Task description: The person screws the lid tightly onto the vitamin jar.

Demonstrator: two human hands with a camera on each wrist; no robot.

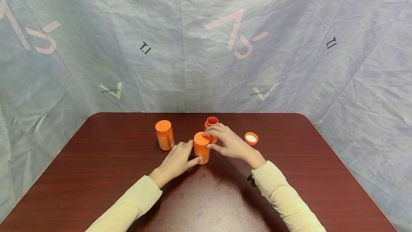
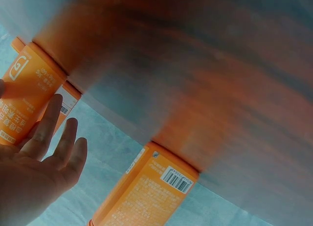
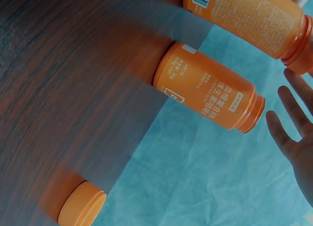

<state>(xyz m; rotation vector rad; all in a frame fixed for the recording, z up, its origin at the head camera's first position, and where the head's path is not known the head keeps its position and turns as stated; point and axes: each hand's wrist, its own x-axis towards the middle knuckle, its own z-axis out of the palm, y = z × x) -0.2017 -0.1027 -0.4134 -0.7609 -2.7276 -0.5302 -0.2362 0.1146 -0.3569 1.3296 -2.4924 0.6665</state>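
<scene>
An orange plastic bottle [image 1: 204, 152] with a screw cap [image 1: 201, 139] stands upright between both hands. My left hand [image 1: 175, 161] holds its body, thumb at the front and fingers on the left side; the other fingers spread beside the bottle in the left wrist view. From the right, my right hand [image 1: 231, 144] pinches the cap between thumb and fingers. Just behind, partly hidden by the right hand, stands an uncapped orange bottle [image 3: 210, 89], its mouth facing up. A loose orange cap [image 1: 251, 138] lies to the right with its white inside upward.
Left of the held bottle, another capped orange bottle [image 1: 165, 139] stands on the dark reddish wooden table [image 1: 106, 174]. Past the table's back edge hangs a grey-blue printed cloth [image 1: 180, 63], which also runs along both sides.
</scene>
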